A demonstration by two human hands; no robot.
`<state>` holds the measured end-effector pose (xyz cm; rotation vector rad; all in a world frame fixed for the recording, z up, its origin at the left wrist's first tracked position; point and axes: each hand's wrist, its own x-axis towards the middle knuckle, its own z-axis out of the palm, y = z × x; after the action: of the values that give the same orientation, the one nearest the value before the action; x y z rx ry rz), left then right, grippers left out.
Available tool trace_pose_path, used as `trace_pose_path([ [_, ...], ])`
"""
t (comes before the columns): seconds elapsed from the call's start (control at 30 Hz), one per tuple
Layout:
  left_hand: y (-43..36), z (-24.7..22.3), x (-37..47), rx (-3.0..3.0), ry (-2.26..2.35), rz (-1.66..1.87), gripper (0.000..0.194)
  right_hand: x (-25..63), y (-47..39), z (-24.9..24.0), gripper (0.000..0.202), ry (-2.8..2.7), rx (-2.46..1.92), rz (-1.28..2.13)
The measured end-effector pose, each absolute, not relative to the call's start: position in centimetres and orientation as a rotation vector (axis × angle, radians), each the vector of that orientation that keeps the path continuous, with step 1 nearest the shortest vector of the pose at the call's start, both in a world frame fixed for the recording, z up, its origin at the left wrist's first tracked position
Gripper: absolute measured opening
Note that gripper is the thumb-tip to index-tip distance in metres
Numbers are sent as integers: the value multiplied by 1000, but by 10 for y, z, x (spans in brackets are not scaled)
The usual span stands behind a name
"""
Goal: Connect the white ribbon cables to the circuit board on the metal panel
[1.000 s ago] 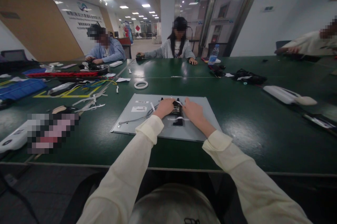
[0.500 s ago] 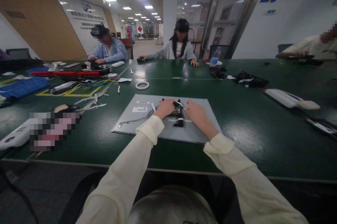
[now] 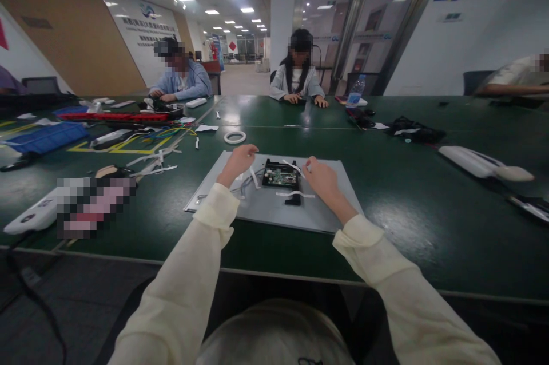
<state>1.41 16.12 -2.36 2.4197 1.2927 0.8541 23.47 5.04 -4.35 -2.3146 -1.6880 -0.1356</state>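
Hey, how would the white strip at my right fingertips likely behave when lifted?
The white strip looks thin and narrow, so it will probably flex rather than stay stiff. With so little material showing, it's likely very light. Whether it's sticky, I can't tell.

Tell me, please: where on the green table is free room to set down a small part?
Probably roomiest: bare green tabletop between the grey panel and the white device on the right. Another bare strip runs along the panel's near side, though both sleeves reach over it. Crowded: the left side, with the blue bin and whitish strips.
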Motion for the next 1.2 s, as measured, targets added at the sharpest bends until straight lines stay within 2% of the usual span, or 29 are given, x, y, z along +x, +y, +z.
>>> trace_pose_path([
  [0.17,174,-47,-12,2309,1491,879,26,229,49,-41,32,-1700,-2274,-142],
  [0.33,171,-58,-8,2333,1449,621,21,229,50,-43,34,-1725,-2277,-128],
  [0.5,170,-59,-5,2281,1419,645,18,226,49,-42,35,-1729,-2210,-130],
  [0.63,171,-60,-5,2202,1376,748,17,210,46,-42,33,-1911,-1856,-164],
  [0.77,168,-58,-5,2040,1228,808,14,193,45,-48,40,-2216,-1473,-133],
  [0.93,162,-48,-10,1742,1069,853,16,187,43,-55,43,-2350,-1408,-45],
  [1.2,155,-36,-18,1590,937,921,31,188,42,-48,51,-2307,-1366,-86],
])
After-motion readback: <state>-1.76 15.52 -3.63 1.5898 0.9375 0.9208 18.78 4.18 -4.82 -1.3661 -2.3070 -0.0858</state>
